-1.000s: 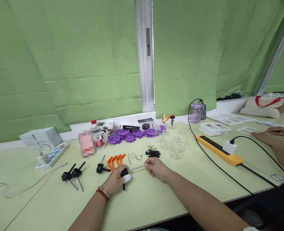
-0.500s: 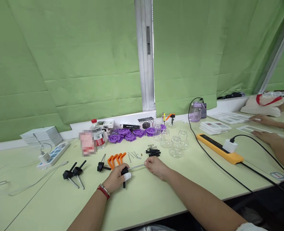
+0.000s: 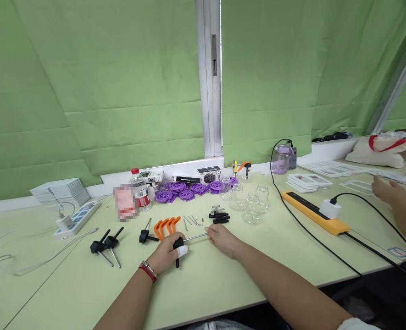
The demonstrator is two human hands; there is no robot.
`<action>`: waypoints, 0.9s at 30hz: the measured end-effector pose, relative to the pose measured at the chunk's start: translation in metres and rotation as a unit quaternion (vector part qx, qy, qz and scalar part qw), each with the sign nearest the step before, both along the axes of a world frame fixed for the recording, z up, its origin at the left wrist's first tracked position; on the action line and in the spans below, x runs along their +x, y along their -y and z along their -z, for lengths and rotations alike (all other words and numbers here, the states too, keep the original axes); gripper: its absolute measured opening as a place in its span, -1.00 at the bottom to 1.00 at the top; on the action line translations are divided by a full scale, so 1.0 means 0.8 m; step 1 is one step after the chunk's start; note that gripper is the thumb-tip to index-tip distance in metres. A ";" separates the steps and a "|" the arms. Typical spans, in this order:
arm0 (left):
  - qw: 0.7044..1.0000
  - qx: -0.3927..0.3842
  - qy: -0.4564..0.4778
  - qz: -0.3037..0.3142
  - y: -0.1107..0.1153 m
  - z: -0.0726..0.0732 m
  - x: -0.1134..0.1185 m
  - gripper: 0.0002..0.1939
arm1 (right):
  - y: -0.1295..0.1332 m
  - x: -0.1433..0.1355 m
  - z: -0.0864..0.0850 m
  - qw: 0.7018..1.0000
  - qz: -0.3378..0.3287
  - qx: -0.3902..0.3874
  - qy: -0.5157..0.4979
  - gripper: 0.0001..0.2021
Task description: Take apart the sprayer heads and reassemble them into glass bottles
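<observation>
My left hand (image 3: pixel 164 253) is closed around a black plastic part with a metal rod (image 3: pixel 194 237). Its thumb has a white wrap and presses on the black body, whose short black arm points down toward me. The rod runs out to the right, where the fingertips of my right hand (image 3: pixel 220 239) pinch its far end. Just left lies a similar black part (image 3: pixel 144 236), and two more black parts (image 3: pixel 97 247) rest further left. Orange L-shaped pieces (image 3: pixel 167 227) sit right behind my left hand. Screws (image 3: pixel 190 221), black tubes (image 3: pixel 219 217) and springs (image 3: pixel 218 209) lie behind my right hand.
Several glass jars (image 3: pixel 251 211) stand behind to the right, beside purple plastic pieces (image 3: pixel 186 195) and a bottle (image 3: pixel 142 195). An orange power strip (image 3: pixel 313 215) with black cables is on the right. Beyond it, a co-worker's hands (image 3: pixel 388 195) handle white sheets.
My hands keep their hold on the part and rod with almost no movement. On the right, the co-worker's hands have shifted and now lift a white sheet.
</observation>
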State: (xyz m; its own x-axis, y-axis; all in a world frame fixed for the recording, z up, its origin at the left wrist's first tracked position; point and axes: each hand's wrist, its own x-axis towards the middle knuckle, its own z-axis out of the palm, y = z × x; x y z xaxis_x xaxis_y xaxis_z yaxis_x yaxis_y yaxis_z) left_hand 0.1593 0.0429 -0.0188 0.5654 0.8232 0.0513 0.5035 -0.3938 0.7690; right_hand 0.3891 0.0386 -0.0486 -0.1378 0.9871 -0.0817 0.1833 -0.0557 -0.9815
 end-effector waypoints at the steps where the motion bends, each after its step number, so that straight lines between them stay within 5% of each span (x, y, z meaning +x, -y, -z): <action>1: 1.000 -0.002 0.001 0.001 0.000 0.000 0.000 -0.75 | 0.000 0.000 0.000 1.000 0.002 0.000 0.001 -0.66; 21: 1.000 -0.012 0.025 0.000 -0.001 0.001 0.001 -0.78 | 0.001 -0.002 -0.007 0.998 0.024 -0.053 -0.035 -0.57; 27: 0.999 -0.015 0.031 -0.009 -0.002 0.001 0.001 -0.80 | -0.002 0.010 -0.003 0.995 -0.008 -0.038 -0.093 -0.76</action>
